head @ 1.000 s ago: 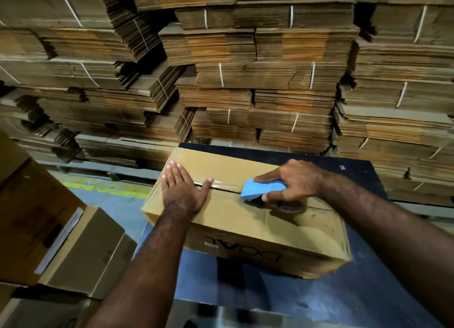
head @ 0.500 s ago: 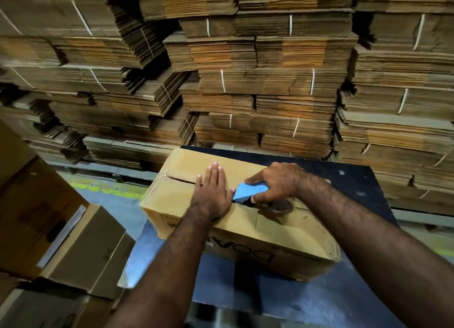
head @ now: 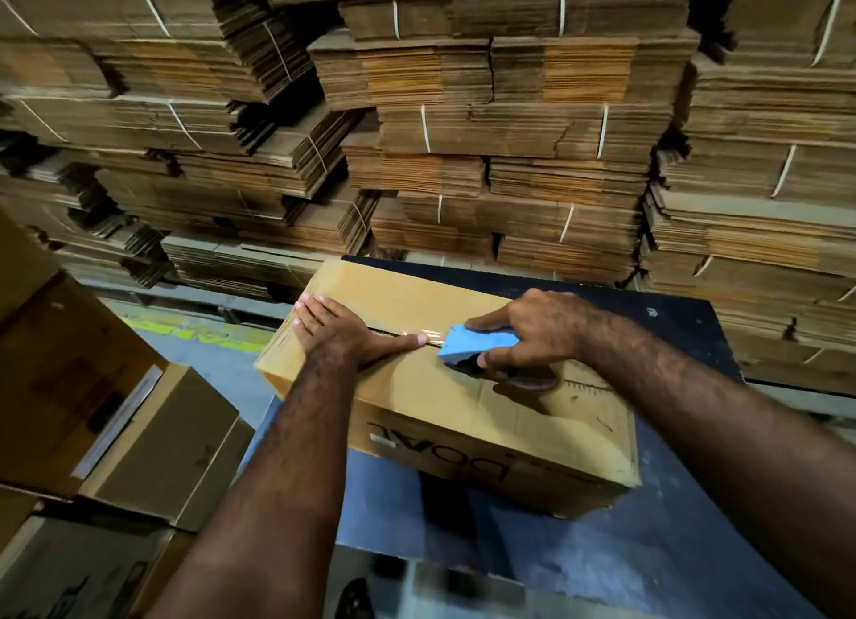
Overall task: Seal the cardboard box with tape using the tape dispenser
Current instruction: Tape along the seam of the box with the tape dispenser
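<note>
A closed brown cardboard box (head: 444, 405) lies on a dark blue table (head: 648, 563). Clear tape (head: 417, 336) shines along the box's top seam. My left hand (head: 340, 336) lies flat on the left part of the lid, fingers spread, thumb pointing right along the seam. My right hand (head: 532, 336) grips a blue tape dispenser (head: 477, 345) that rests on the seam just right of my left thumb. The tape roll under my right palm is mostly hidden.
Tall stacks of strapped flat cardboard sheets (head: 509, 132) fill the background close behind the table. More brown boxes (head: 153, 438) stand on the floor at the left. A yellow floor marking (head: 185, 331) runs past the box's left end.
My left hand has slid back left along the lid and spread flat with the thumb on the seam. The dispenser in my right hand has stayed near the seam's middle.
</note>
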`<move>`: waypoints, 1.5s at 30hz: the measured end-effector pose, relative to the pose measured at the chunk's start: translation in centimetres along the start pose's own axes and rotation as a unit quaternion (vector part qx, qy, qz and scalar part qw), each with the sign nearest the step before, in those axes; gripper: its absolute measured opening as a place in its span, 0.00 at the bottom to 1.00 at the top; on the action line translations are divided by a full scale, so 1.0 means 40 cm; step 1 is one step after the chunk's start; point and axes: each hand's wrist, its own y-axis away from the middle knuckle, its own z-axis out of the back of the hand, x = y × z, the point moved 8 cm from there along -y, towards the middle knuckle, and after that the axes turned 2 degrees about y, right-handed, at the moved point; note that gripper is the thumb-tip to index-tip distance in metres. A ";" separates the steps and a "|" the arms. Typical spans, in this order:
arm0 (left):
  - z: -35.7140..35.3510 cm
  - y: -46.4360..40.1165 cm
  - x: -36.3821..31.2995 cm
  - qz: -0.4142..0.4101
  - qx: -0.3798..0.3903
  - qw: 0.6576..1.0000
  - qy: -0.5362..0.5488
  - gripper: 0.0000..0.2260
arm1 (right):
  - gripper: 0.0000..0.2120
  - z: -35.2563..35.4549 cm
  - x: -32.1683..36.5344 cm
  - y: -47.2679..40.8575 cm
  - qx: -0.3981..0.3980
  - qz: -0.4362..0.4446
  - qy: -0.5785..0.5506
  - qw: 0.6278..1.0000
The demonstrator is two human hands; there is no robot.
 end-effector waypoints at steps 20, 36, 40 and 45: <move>-0.061 0.065 -0.103 -0.184 -0.091 0.976 -0.076 0.59 | 0.33 -0.040 -0.073 0.059 0.030 -0.045 0.014 0.998; -0.188 0.241 -0.227 -0.526 -0.058 0.832 -0.167 0.50 | 0.26 -0.039 -0.072 0.068 -0.015 -0.019 0.025 0.999; -0.192 0.238 -0.224 -0.522 -0.059 0.833 -0.175 0.50 | 0.28 -0.039 -0.115 0.132 0.002 0.011 -0.030 0.999; -0.190 0.237 -0.227 -0.520 -0.052 0.835 -0.174 0.47 | 0.29 -0.056 -0.143 0.160 0.028 -0.017 -0.004 0.999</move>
